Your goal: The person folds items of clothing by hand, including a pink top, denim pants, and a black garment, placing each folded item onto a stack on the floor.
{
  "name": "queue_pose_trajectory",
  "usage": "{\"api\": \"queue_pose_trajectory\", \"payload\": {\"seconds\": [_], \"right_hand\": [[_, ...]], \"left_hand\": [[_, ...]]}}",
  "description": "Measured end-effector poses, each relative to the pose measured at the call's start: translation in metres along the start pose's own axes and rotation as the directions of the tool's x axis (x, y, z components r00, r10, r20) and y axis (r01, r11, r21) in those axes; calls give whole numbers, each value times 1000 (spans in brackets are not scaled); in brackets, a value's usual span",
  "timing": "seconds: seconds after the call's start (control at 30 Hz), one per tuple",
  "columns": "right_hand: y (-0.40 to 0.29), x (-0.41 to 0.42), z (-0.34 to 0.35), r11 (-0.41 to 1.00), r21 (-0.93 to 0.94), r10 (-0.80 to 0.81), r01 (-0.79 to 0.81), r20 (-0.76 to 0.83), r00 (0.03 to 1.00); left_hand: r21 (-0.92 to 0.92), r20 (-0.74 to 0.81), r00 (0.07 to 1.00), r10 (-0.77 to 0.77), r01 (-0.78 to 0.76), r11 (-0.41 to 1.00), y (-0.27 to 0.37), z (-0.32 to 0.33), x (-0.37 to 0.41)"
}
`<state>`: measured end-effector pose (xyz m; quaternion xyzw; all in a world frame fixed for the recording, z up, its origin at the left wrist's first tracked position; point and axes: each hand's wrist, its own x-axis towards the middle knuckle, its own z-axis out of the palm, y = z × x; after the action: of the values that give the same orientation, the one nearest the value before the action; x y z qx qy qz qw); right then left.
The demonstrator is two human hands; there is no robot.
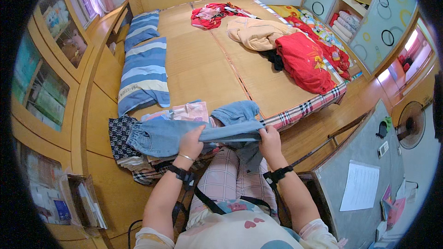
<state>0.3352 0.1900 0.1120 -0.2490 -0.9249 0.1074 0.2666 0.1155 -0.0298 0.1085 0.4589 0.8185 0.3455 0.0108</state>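
A pair of light-blue denim pants with an elastic waist lies stretched sideways along the near edge of the bed. My left hand grips the denim around its middle. At the leg end, my right hand pinches the cloth, and the leg is drawn taut between both hands. Just behind lies another blue denim garment, bunched up. A pink garment sits to its left. Under the waistband is a dark patterned cloth, with more clothes beneath it.
Striped pillows line the bed's left side. A red blanket and a beige cloth are heaped at the right, and red clothes lie farther back. A grey-topped table bearing a paper stands at my right, near a fan.
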Motion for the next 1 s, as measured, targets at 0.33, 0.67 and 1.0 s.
{"api": "queue_pose_trajectory", "payload": {"seconds": [0.33, 0.67, 1.0], "right_hand": [[28, -27, 27, 993, -110, 31, -32, -13, 999], [35, -91, -24, 988, -72, -140, 135, -64, 988], [34, -179, 20, 990, 87, 82, -107, 258, 963]], "left_hand": [[48, 83, 986, -144, 141, 989, 4, -30, -6], [146, 225, 970, 95, -129, 981, -16, -7, -28], [311, 401, 906, -131, 0, 951, -30, 11, -74]]}}
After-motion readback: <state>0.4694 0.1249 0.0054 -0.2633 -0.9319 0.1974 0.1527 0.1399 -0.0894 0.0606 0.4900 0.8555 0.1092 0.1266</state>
